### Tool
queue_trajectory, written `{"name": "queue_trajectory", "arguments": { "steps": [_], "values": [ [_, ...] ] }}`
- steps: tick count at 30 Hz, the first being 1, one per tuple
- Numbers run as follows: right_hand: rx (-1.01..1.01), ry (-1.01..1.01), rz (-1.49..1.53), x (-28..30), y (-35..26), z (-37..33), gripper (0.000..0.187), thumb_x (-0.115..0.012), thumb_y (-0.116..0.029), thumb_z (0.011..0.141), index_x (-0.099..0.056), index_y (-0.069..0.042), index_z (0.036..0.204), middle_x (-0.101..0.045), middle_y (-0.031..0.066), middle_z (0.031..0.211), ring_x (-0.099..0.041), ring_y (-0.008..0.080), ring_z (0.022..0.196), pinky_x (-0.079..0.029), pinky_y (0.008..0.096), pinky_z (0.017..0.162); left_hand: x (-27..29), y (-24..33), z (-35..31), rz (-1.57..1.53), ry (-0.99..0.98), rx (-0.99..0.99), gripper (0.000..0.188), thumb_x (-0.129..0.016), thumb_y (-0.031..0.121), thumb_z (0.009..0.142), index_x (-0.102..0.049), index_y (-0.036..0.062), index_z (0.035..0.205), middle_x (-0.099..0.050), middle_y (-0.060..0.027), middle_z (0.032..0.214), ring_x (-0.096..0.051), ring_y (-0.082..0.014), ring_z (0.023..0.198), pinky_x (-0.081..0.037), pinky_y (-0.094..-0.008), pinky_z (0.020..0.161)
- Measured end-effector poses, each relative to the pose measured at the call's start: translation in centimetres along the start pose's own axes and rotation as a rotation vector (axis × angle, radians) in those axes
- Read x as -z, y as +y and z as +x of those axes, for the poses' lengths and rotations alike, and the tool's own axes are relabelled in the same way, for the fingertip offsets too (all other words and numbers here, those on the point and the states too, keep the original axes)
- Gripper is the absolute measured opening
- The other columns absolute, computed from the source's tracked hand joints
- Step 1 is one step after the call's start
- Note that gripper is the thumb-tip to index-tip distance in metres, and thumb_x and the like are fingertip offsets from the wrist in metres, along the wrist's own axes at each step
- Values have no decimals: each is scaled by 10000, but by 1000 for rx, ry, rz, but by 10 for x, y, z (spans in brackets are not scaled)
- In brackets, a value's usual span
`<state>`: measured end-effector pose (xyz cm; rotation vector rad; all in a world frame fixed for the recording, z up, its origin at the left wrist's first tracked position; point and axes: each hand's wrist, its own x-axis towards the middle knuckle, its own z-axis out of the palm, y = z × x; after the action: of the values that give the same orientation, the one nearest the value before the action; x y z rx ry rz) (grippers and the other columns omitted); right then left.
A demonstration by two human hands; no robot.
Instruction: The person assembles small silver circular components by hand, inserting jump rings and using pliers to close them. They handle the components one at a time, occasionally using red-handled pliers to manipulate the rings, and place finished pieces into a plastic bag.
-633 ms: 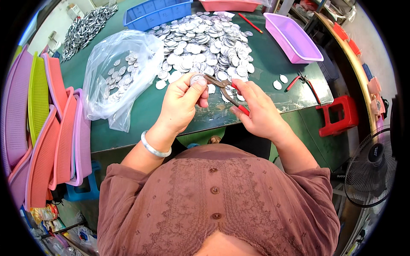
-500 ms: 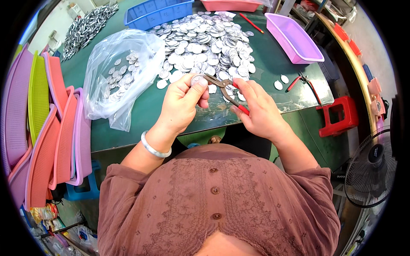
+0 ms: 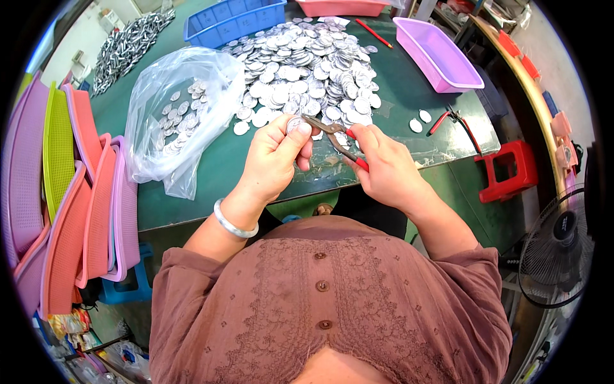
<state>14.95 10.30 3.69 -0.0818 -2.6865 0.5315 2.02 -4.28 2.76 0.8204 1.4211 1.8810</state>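
Between the thumb and fingers of my left hand (image 3: 275,153) is a silvery oval metal disc (image 3: 295,124), held up above the near part of the table. My right hand (image 3: 388,163) grips red-handled pliers (image 3: 339,137), whose dark jaws meet the disc's right edge. Whether the jaws pinch the rim or only touch it is too small to tell. Just beyond both hands spreads a large heap of similar discs (image 3: 300,70). To its left, a clear plastic bag (image 3: 144,128) lies with several discs inside.
A blue bin (image 3: 236,19) stands behind the heap and a purple basket (image 3: 435,54) at the far right. A second pair of pliers (image 3: 455,121) lies near two loose discs (image 3: 416,125). Stacked colored baskets (image 3: 61,185) crowd the left; a red stool (image 3: 511,166) and fan (image 3: 556,249) stand right.
Both hands, the disc and the pliers have shifted only slightly; the pliers' jaws stay at the disc's edge. The whole view has moved a little.
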Motion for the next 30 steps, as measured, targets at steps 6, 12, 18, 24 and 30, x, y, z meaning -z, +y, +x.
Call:
{"name": "queue_trajectory", "arguments": {
  "steps": [6,12,18,24,30],
  "values": [
    [0,10,49,-4,4,-5,324,-574,-33,678,-452,-14,977,-535,168,842,-544,358,738,-441,410,629,1,0,0,13,-48,9,202,-467,208,890,-536,23,848,-448,26,591,-400,-50,503,-331,-168,462],
    [-7,-75,169,-2,8,-5,308,-546,-15,684,-459,-6,979,-539,187,828,-535,374,737,-435,416,631,1,-4,1,-34,-91,-30,189,-468,189,890,-528,14,852,-435,24,587,-366,-53,500,-314,-185,487],
    [-82,-175,304,5,6,-2,251,-524,-16,705,-500,7,954,-549,194,760,-535,374,715,-428,405,614,2,-7,2,-43,-99,-33,182,-479,182,884,-526,11,847,-428,24,580,-348,-55,493,-302,-201,501],
    [-122,-210,400,3,7,-3,205,-523,-42,734,-528,5,933,-549,183,703,-536,346,666,-422,377,589,4,-12,2,-2,-116,-48,186,-487,189,878,-533,12,846,-425,26,572,-345,-52,494,-299,-202,500],
    [-166,-299,470,3,10,-3,224,-534,-75,758,-540,-15,973,-539,162,675,-524,304,622,-417,351,591,6,-15,3,7,-121,-53,180,-482,183,879,-535,14,850,-426,26,571,-342,-50,492,-311,-206,498]
  ]
}}
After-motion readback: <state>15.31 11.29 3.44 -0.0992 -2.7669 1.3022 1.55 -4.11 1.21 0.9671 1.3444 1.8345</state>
